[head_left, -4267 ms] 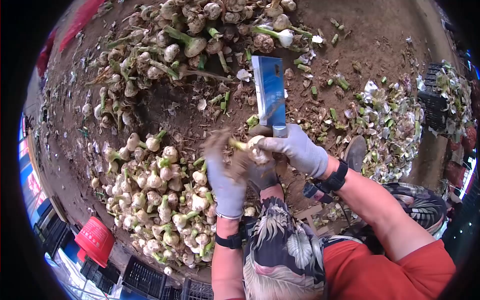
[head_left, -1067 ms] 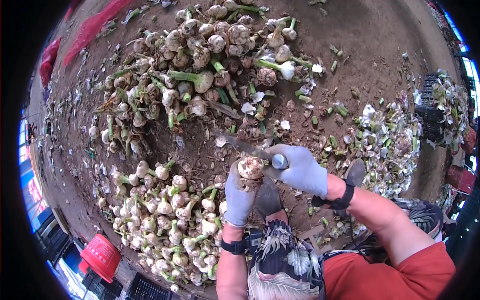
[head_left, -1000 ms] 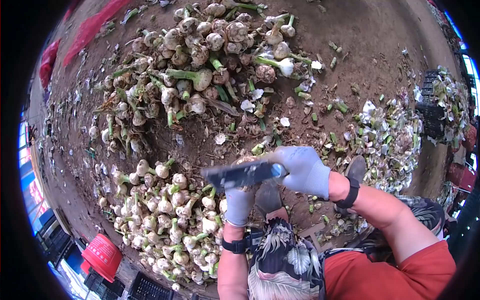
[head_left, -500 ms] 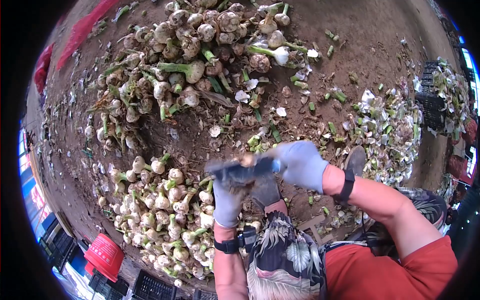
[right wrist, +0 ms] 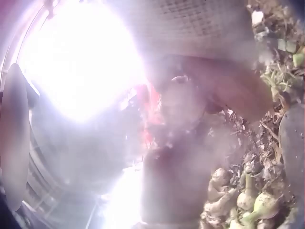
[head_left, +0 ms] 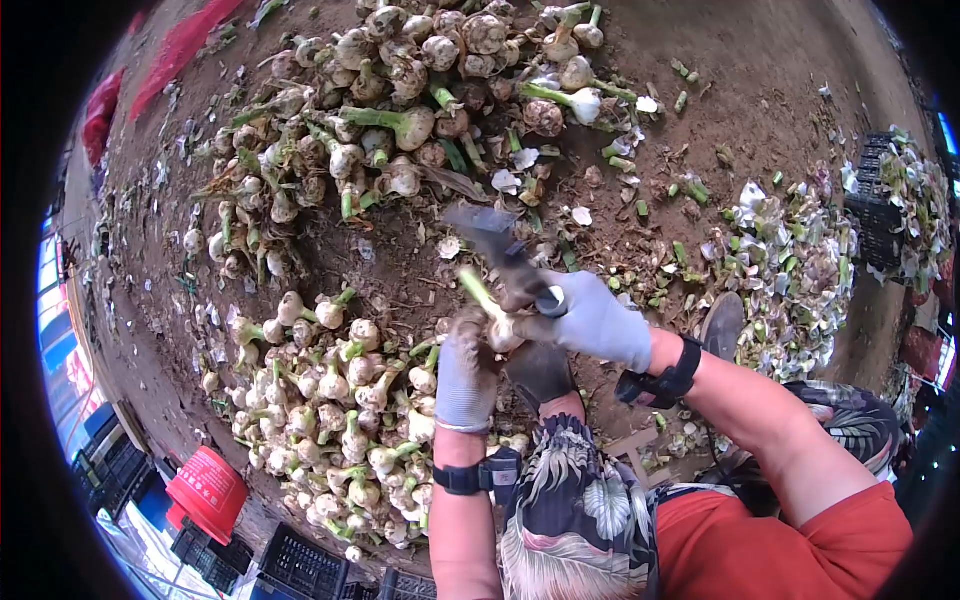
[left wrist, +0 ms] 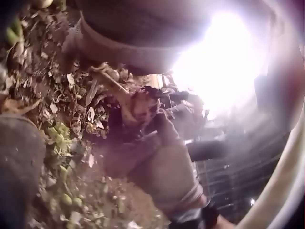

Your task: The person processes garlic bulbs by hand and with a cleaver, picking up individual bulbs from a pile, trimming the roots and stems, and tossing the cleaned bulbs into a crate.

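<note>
Between the two gloved hands is a garlic bulb (head_left: 503, 332), its green stalk slanting up and left. My left hand (head_left: 466, 385) grips the bulb from the left, its fingertips stained with soil. My right hand (head_left: 598, 322) holds a cleaver (head_left: 490, 232) by its handle, blurred blade pointing up and left over the ground; its thumb side lies right at the bulb. In the left wrist view the bulb (left wrist: 140, 107) shows beside the gloved right hand (left wrist: 164, 169). Glare washes out much of the right wrist view, where the left hand (right wrist: 171, 183) is hazy.
A heap of untrimmed garlic (head_left: 350, 150) lies ahead; a pile of trimmed bulbs (head_left: 340, 420) lies by the left hand. Peelings (head_left: 790, 260) and a black crate (head_left: 875, 205) are on the right. A red bucket (head_left: 207, 492) stands lower left, near black crates (head_left: 300, 560).
The cleaver has swung from across the bulb to pointing up and left. The bulb, root side up about a second ago, now shows its stalk. The left hand still holds it.
</note>
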{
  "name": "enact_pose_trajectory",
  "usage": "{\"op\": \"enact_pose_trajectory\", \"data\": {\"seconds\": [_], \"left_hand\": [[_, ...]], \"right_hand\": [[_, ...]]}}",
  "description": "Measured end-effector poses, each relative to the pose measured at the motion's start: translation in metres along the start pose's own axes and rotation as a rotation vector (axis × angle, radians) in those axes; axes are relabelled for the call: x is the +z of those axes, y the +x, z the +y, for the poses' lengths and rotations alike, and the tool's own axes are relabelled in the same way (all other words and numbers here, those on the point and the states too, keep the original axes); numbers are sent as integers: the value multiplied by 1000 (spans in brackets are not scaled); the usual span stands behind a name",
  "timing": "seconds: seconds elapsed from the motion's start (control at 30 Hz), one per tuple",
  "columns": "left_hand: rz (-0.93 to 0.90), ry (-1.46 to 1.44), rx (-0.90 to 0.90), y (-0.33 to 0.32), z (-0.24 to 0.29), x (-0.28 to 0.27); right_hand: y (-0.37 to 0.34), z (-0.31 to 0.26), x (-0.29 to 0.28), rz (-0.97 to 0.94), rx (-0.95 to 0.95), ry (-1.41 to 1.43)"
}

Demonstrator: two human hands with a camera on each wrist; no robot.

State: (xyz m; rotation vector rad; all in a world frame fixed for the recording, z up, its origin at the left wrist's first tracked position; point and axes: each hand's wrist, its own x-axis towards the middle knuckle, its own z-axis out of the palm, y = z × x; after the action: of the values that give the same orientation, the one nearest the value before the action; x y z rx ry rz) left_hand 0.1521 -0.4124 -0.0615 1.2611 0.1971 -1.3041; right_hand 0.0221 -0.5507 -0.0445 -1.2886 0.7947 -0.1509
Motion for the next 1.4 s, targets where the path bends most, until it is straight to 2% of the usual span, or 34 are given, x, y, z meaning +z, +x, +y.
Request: {"op": "enact_pose_trajectory", "data": {"seconds": [0.03,0.07,0.1,0.17,0.2,0.27,0.3,0.33,0.37,0.4,0.43,0.5,0.57,0.63,0.7,0.77,0.8,0.83,0.87,0.9,0.93,0.97,1.03,1.1,1.13,1.17,1.2,1.27,1.3,1.37,1.4], "left_hand": [[-36,-79,-66,3,-4,-2],[-111,234,127,5,-3,-1],[-111,234,119,3,-2,-1],[36,684,348,1,4,3],[78,660,292,-3,8,-5],[231,636,341,-39,42,-8],[424,749,347,-50,55,-25],[575,839,372,-56,68,-51],[790,1615,351,-60,81,-80],[826,1824,307,-57,88,-110],[859,1829,452,-50,96,-113],[761,1447,653,-13,119,-73],[627,1171,614,42,142,-34],[392,656,543,121,141,-30],[203,408,125,165,136,-32],[-59,579,325,167,108,-31],[28,391,260,156,97,-23],[112,356,194,126,93,0],[82,509,326,113,68,-3],[59,613,324,96,49,-3],[40,653,263,71,42,12],[12,866,306,67,10,-16],[-61,911,252,38,3,1],[-74,1116,491,38,-7,4],[-71,1118,493,37,-7,2],[-78,773,269,36,4,11],[-85,425,49,34,13,17],[-53,387,139,29,22,23],[-44,364,190,25,24,23],[-45,392,172,22,23,18],[-44,416,160,22,23,12]], "right_hand": [[2,9,3,38,-168,-288],[2,-2,2,69,-108,-489],[2,-5,1,69,-100,-488],[7,-9,-3,-13,38,-792],[7,-6,-9,-47,103,-833],[0,18,-37,-154,324,-1013],[-12,64,-57,-44,222,-960],[-26,74,-67,170,215,-881],[-32,64,-75,260,264,-778],[-38,68,-82,337,279,-715],[-38,70,-87,416,288,-657],[-28,67,-83,402,296,-589],[-12,50,-69,351,263,-492],[4,41,-55,325,224,-360],[17,21,-51,298,238,-366],[28,8,-51,277,245,-373],[31,5,-52,308,182,-320],[34,2,-52,337,122,-267],[38,-6,-54,306,254,-138],[43,-8,-53,308,263,-139],[48,-9,-52,287,275,24],[55,-10,-50,263,283,185],[63,-10,-46,180,276,190],[66,-14,-35,21,144,167],[62,-16,-29,-21,151,154],[59,-15,-18,-40,220,131],[54,-12,-10,-14,140,101],[48,-13,-5,22,-28,50],[46,-17,-10,26,-30,52],[36,-28,-25,98,-113,-506],[31,-32,-29,63,-153,-641]]}}
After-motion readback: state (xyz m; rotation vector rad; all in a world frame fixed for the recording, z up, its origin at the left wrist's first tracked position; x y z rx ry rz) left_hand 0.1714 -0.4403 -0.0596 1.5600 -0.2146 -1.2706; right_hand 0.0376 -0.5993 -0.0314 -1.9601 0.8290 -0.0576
